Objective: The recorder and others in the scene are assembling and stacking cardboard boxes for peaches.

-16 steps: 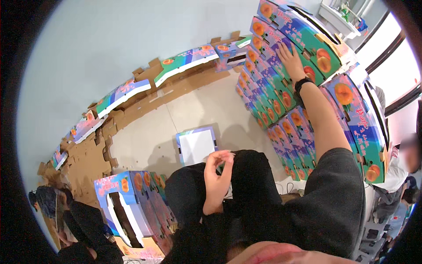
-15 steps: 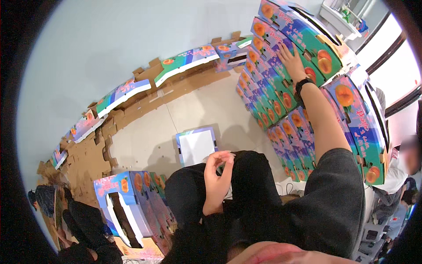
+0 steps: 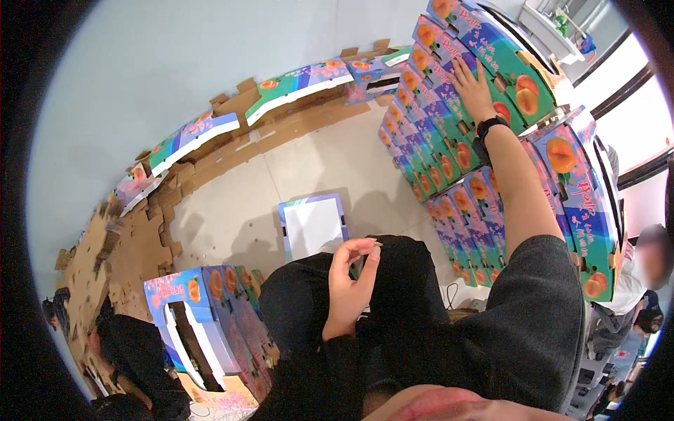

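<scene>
The right hand (image 3: 472, 88) is laid open and flat on the stacked fruit cartons (image 3: 449, 133); the left hand (image 3: 351, 284) is held loosely curled, empty; light, stiff cardboard, probably best gripped by its edges

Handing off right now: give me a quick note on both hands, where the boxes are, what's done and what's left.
Right hand: flat on the top box of the tall stack of printed fruit boxes, holding nothing.
Left hand: raised at the lap, fingers curled, empty as far as visible.
Done: many boxes stacked on the right.
Left: one box on the floor ahead, flat cartons along the wall, a short row of boxes lower left.
</scene>
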A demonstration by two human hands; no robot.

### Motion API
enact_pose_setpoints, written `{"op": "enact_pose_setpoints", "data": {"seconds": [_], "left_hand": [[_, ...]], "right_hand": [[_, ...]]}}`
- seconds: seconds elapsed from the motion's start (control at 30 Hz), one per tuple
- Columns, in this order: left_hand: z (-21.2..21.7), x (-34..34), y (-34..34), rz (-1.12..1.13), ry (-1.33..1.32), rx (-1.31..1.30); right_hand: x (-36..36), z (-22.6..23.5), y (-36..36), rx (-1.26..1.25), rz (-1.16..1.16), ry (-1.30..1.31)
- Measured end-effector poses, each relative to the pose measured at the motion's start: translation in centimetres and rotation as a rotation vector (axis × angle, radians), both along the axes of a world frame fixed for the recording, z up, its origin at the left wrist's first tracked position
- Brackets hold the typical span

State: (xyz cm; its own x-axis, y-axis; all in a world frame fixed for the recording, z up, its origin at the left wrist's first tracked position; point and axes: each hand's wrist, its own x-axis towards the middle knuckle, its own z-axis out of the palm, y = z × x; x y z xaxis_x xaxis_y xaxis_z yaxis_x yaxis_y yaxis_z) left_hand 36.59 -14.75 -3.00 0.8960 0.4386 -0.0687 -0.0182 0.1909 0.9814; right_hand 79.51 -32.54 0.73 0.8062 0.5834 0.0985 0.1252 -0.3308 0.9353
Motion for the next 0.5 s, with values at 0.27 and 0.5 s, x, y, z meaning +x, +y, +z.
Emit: {"op": "enact_pose_setpoints", "data": {"seconds": [0.27,0.5], "left_hand": [[-0.3,-0.2,0.0,-0.009,-0.003,0.011],[-0.2,-0.3,0.0,-0.012,-0.018,-0.004]], "right_hand": [[0.5,0.0,0.2,0.025,-0.022,0.048],[-1.3,0.7,1.6,0.291,0.035,0.205]]}}
